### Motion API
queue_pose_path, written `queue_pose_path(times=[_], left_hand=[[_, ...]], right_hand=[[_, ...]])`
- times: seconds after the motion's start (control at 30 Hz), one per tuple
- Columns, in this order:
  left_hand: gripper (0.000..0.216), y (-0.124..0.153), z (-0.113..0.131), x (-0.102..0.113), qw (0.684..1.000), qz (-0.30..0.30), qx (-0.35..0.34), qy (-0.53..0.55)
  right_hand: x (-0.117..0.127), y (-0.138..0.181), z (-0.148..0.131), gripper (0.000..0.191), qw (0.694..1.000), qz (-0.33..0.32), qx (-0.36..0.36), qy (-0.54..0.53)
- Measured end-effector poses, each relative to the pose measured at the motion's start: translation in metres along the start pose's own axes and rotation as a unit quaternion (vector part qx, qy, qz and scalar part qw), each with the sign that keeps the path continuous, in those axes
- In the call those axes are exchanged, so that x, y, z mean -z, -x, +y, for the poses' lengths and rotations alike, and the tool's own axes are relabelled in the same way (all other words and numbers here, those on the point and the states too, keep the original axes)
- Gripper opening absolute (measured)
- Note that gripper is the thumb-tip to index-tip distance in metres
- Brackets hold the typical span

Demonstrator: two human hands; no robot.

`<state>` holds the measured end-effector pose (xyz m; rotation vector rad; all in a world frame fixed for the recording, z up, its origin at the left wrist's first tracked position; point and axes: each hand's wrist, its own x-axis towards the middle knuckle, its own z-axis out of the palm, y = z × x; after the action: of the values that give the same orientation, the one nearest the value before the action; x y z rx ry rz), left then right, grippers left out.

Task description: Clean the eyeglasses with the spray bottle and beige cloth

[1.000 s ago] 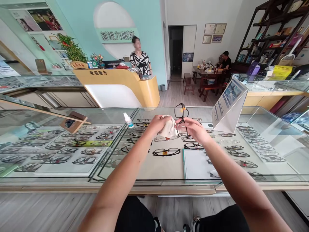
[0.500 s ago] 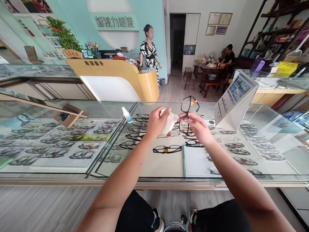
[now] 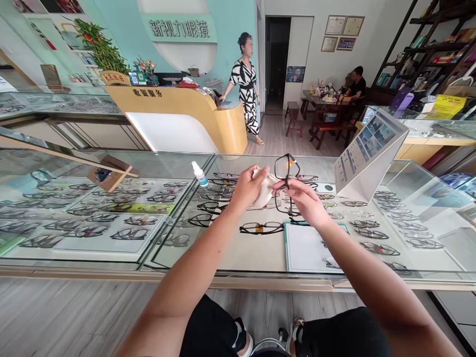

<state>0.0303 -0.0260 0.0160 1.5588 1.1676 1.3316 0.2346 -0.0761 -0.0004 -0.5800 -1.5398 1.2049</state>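
Note:
My left hand [image 3: 247, 188] is closed on a pale cloth [image 3: 264, 192], thumb on top, above the glass counter. Just to its right, my right hand [image 3: 305, 198] pinches a pair of black-framed eyeglasses [image 3: 287, 166] near the bridge. The glasses are turned on end, one lens above the fingers and the other below, with an orange sticker on the upper lens. The cloth hangs close beside the frame; whether they touch, I cannot tell. A small white spray bottle [image 3: 200, 174] stands on the counter left of my left hand.
Beneath the glass counter top [image 3: 223, 260] lie rows of eyeglasses [image 3: 261, 227]. A standing display card [image 3: 370, 153] is at the right, a wooden stand [image 3: 110, 173] at the left. Beyond the counter, a person [image 3: 245, 89] stands beside a yellow desk [image 3: 230, 131]; another person [image 3: 357, 84] sits farther back.
The eyeglasses have turned slightly in my right hand, the folded temple showing less. Both hands stay close together. The standing person has shifted a little to the right, and the view has moved slightly.

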Motion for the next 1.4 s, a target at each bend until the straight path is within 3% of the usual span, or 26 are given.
queue_pose_path(times=[0.33, 0.5, 0.73, 0.93, 1.27, 1.4], left_hand=[[0.052, 0.0, 0.004, 0.005, 0.987, 0.091, -0.095, -0.092], [0.048, 0.002, 0.007, 0.003, 0.99, 0.073, -0.074, -0.097], [0.038, 0.003, 0.01, -0.002, 0.996, 0.034, -0.03, -0.073], [0.022, 0.005, 0.011, -0.001, 1.0, -0.011, -0.001, -0.02], [0.033, -0.001, 0.005, 0.004, 0.999, -0.007, -0.028, -0.027], [0.036, -0.004, 0.003, 0.008, 1.0, -0.006, -0.02, -0.008]], right_hand=[[-0.003, 0.0, -0.005, 0.028, 0.998, 0.06, 0.004, -0.01], [-0.005, -0.002, -0.011, 0.022, 0.996, 0.086, 0.01, -0.036], [-0.015, 0.001, -0.011, 0.029, 0.992, 0.015, -0.037, -0.124], [-0.014, -0.001, -0.015, 0.028, 0.995, 0.042, -0.026, -0.082], [-0.007, -0.001, -0.011, 0.023, 0.998, 0.065, 0.003, -0.026], [-0.007, 0.001, -0.011, 0.023, 0.999, 0.047, -0.02, -0.005]])
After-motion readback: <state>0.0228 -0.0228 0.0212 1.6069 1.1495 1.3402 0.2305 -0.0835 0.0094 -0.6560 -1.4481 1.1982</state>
